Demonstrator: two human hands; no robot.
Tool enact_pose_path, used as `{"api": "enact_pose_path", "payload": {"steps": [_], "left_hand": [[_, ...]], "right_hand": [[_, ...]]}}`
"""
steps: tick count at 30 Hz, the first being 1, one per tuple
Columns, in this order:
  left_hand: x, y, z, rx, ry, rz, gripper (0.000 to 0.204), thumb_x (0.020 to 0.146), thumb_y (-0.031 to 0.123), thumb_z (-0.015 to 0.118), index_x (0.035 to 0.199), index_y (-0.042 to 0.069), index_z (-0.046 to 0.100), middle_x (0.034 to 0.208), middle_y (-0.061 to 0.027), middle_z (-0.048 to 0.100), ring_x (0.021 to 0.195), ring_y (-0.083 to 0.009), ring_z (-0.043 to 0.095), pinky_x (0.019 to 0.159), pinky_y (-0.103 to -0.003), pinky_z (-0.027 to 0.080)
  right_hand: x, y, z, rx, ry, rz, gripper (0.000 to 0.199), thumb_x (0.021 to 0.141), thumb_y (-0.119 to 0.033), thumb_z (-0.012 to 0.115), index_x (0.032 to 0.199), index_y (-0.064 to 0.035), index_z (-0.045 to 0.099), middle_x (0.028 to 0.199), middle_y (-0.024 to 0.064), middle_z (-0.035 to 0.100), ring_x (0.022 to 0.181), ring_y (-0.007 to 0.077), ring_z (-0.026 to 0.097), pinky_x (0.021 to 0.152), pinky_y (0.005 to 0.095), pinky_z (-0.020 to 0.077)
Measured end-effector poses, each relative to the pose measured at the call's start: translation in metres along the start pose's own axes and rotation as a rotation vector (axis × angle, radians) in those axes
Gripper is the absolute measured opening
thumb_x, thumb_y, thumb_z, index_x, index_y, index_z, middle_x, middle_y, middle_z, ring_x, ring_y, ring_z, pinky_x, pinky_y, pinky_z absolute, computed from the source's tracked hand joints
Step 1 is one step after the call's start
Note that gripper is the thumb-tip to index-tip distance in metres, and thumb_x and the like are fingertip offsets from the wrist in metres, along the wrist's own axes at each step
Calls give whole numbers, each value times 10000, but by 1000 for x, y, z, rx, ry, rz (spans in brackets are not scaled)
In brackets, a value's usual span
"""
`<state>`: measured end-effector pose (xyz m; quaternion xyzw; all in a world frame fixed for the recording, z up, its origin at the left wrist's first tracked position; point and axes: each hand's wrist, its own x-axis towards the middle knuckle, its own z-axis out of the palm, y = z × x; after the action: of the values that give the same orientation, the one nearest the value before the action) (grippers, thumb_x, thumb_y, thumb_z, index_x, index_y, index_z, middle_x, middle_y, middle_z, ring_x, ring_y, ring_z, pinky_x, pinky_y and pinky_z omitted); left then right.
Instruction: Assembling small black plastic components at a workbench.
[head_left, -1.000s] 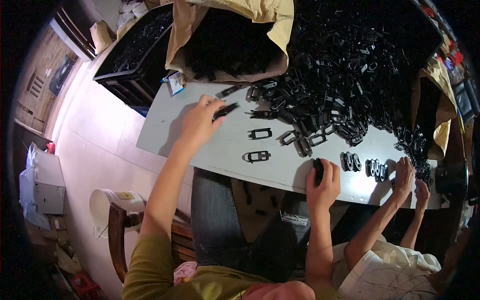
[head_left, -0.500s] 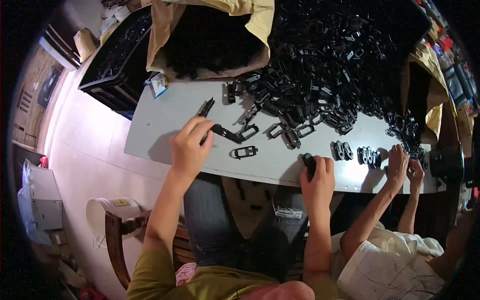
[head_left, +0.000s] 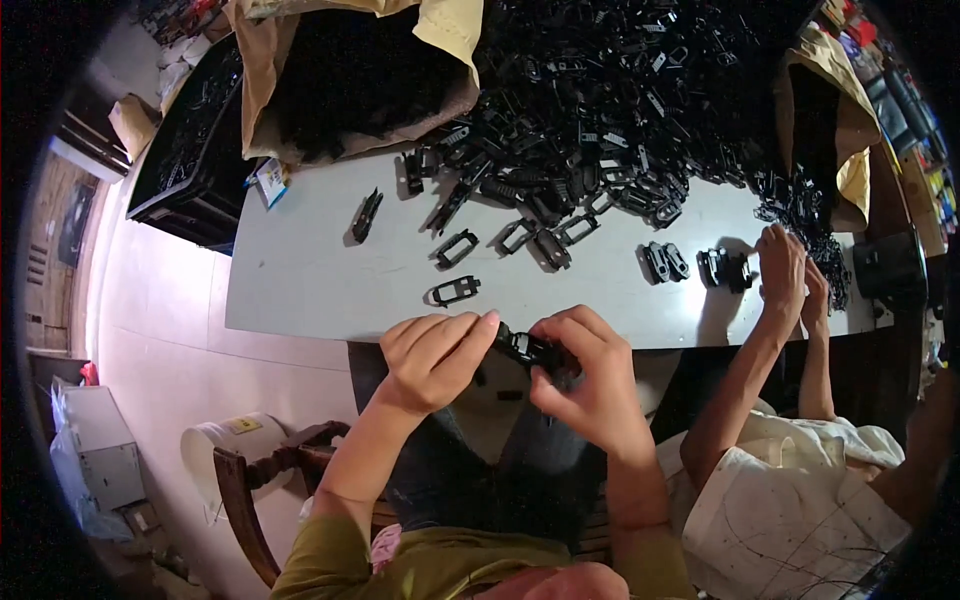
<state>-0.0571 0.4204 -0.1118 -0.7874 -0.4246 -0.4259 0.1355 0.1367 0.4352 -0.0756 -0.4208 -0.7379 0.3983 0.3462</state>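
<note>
Just past the table's near edge, my left hand [head_left: 432, 362] and my right hand [head_left: 592, 378] have come together over my lap. Between them is a black plastic part [head_left: 526, 347], its left end pinched by my left fingers and its right end wrapped by my right hand. My fingers hide much of it, so I cannot tell whether it is one piece or several. Nearest on the table lies a black frame-shaped part [head_left: 457, 291], with a similar open frame [head_left: 457, 249] beyond it. A slim black part [head_left: 367, 215] lies apart to the left.
A large heap of black plastic parts [head_left: 600, 120] covers the far table. Paper sacks [head_left: 462, 85] stand at the back left and right. On the right, a co-worker's hands [head_left: 783, 270] work beside small rows of parts [head_left: 665, 262]. A white bucket [head_left: 215, 450] stands at lower left.
My left hand has come right and nearer, my right hand slightly left, and they now meet on the black part. The view has shifted. The co-worker's hands stay near the rows.
</note>
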Motion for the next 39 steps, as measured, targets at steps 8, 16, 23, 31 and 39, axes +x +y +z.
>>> {"api": "enact_pose_path", "payload": {"steps": [8,16,23,31,39], "left_hand": [[-2,28,5,-610,-35,-596,245,759,-7,637,1002,27,656,749,-74,630,576,-160,598,555,-245,476],[-2,33,-2,-689,-185,-699,160,747,-11,649,906,2,627,829,-53,653,705,-94,600,670,-227,475],[-6,39,1,-768,-54,-794,184,762,-49,637,878,19,511,757,-38,570,636,-101,573,594,-240,461],[-6,44,-1,-1001,-131,-862,322,770,-34,659,1057,-2,517,798,-41,592,597,-55,544,546,-197,438],[-26,42,-7,-1217,-146,-1024,336,775,39,695,1047,-15,505,859,-90,602,568,-83,547,500,-203,443]], "right_hand": [[-11,5,4,-66,49,47,339,637,24,660,970,-14,613,891,101,564,700,219,584,620,294,483],[-16,4,2,-187,50,-67,402,621,42,680,1012,-30,620,956,123,533,792,280,585,672,338,495],[-18,-1,-7,-78,33,-15,488,669,-31,758,1129,-8,597,995,108,521,693,160,530,620,271,458],[-33,23,7,35,-55,10,339,739,-139,759,979,31,592,811,85,548,619,149,521,540,265,436],[-41,28,6,348,-220,132,288,775,-199,748,908,-4,582,736,30,506,608,89,446,528,235,361]]}}
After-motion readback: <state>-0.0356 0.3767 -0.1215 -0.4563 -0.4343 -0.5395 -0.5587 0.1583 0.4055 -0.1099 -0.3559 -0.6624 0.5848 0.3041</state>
